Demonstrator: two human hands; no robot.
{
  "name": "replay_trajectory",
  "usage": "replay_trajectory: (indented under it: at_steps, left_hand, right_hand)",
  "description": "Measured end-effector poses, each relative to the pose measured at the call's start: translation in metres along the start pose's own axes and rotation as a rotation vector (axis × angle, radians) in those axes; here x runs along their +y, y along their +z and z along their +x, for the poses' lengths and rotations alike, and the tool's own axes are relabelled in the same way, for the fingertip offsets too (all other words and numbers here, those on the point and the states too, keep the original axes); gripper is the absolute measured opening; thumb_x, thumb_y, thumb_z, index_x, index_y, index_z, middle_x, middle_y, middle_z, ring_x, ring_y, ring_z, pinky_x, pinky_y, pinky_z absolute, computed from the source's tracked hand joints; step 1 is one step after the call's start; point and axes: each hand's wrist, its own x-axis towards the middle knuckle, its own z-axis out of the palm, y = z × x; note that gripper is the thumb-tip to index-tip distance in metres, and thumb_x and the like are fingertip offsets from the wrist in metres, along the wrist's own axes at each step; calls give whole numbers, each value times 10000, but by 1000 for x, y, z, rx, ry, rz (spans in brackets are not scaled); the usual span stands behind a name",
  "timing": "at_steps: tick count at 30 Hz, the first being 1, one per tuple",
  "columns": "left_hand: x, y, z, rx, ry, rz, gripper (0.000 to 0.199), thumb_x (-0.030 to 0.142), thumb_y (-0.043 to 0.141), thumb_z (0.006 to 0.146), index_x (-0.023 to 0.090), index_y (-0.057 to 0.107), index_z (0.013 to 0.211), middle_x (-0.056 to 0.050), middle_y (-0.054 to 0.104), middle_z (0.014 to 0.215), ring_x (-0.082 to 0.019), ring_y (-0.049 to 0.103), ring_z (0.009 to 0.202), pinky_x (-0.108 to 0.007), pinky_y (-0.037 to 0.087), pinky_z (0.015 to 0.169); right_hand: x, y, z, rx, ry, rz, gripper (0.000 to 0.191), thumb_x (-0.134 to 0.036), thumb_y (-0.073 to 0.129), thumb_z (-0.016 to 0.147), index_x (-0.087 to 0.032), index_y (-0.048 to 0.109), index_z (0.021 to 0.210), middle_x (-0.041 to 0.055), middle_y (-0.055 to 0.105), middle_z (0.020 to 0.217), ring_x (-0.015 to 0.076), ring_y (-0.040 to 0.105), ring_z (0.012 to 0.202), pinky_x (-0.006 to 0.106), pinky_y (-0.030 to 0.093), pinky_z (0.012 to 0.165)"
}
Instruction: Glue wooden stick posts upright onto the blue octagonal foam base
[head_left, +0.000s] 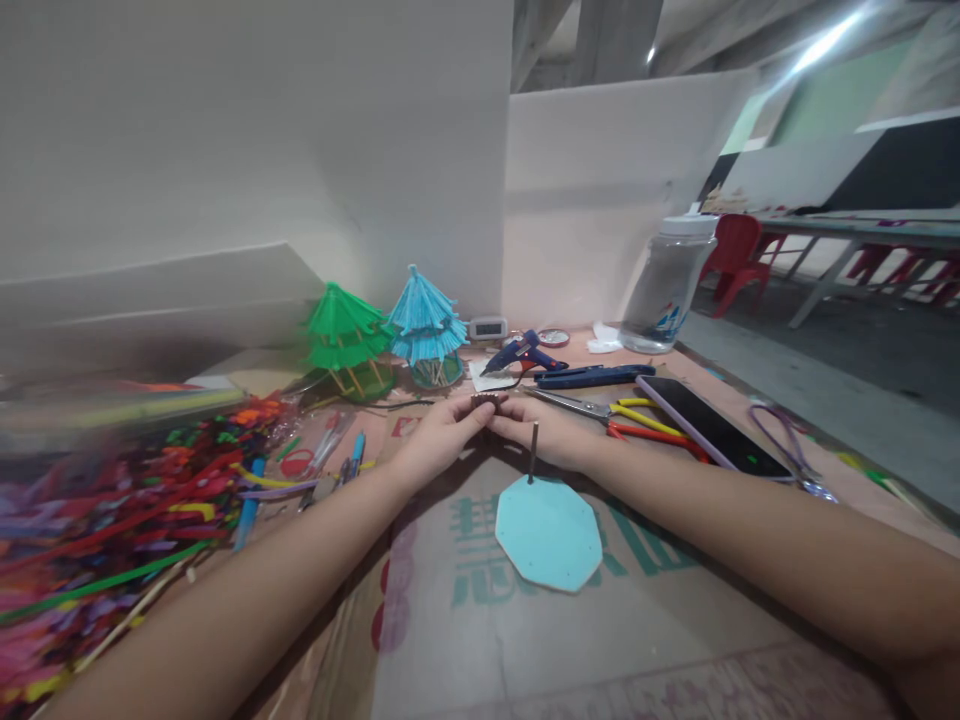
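Observation:
Both my left hand (451,430) and my right hand (536,425) are closed, fingertips meeting around a small bunch of short brown sticks (486,398). Mostly the ends show; the fingers hide the rest. Just in front of my hands lies a light blue octagonal board (551,535) with small dark dots near its rim. One dark brown stick (533,455) stands upright at the board's far edge. Under it is a cardboard sheet (450,660) with green and red print.
Behind stand a green model pavilion (345,340) and a blue one (426,325). A glue gun (521,352), a utility knife (596,376), yellow-and-red-handled pliers (622,412), a phone (712,425) and a water bottle (667,285) are at right. Colourful craft strips (150,520) pile up at left.

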Motion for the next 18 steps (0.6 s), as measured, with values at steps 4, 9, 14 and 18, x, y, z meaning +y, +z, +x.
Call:
replay_trajectory:
  at_steps: [4,9,14,18]
  left_hand:
    - [-1,1,-1,3,6,19,557,621,736,760,151,757,1059,-80,745,979,-228,650,898,-309,502,783]
    - [0,0,-1,-14,-5,43,610,636,749,728,142,755,1085,-85,749,1020,-229,644,889,-315,494,784]
    - [2,0,-2,-17,-26,64,585,605,767,721,132,758,1065,-69,736,930,-200,622,804,-287,478,709]
    - [0,0,-1,-19,-44,55,568,621,765,715,121,759,986,-47,705,815,-167,584,703,-266,452,640]
  right_hand:
    - [0,-1,1,15,6,-76,388,-477,831,734,-133,694,848,-6,656,745,138,588,722,275,464,727]
    - [0,-6,3,5,29,-82,496,-542,856,673,-120,725,899,19,691,768,177,629,769,324,481,786]
    - [2,-7,2,-3,34,-83,524,-549,860,667,-110,743,927,38,707,795,193,648,804,337,494,814]
    - [0,-7,1,-39,37,-93,524,-579,822,707,-108,742,923,53,703,790,215,655,845,332,504,795]
